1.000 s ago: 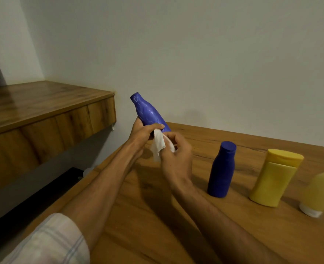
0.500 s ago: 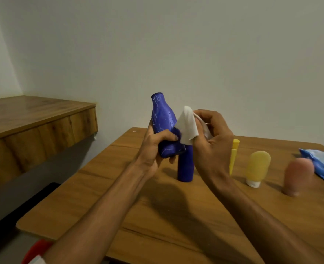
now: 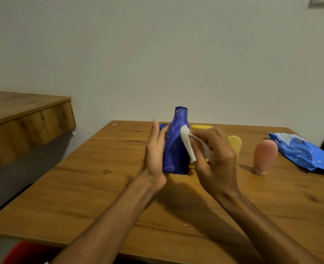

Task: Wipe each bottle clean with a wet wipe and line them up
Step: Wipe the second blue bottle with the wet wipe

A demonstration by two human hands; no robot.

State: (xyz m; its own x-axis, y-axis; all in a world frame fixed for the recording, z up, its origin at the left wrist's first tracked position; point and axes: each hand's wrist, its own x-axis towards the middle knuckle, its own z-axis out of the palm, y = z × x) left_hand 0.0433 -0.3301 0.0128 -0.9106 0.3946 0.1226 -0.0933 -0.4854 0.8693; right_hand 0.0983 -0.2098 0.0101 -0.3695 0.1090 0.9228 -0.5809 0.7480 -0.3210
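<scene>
- A wooden counter [image 3: 100, 187] stands by a pale wall [image 3: 157, 54].
- The blue bottle [image 3: 174, 153] is upright over it, between both hands.
- The left grip [image 3: 155, 149] is apart, fingers straight on the bottle.
- The right grip [image 3: 214, 155] pinches the wet wipe [image 3: 187, 143] against it.

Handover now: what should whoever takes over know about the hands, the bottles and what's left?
Left hand: open, straight fingers flat against the big blue bottle's left side.
Right hand: pinches the wipe against its right side.
Bottle upright, low over the table; base contact unclear.
Partly hidden behind: small blue bottle, yellow bottle, yellow tube; pink tube and wipe pack to the right.
Done: which bottles are wiped cannot be told.
Left: finish this one, line it up.
</scene>
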